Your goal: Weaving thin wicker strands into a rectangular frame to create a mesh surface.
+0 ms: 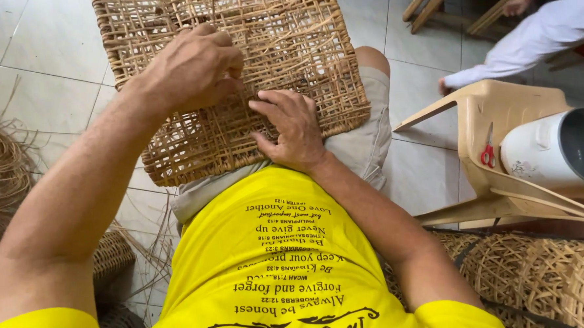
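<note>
I see a woven rattan panel (243, 70) lying flat across the person's lap, filling the frame from centre to 12 o'clock. At 3 o'clock stands a beige plastic chair (504, 114) carrying a white cylindrical container (548, 149) and red-handled scissors (488, 151). Woven baskets (536, 279) sit at 4 o'clock, loose rattan coils (0, 164) at 9 o'clock. The left hand (194, 68) presses on the panel, fingers curled into the weave. The right hand (293, 128) lies beside it, fingers bent, pinching strands.
</note>
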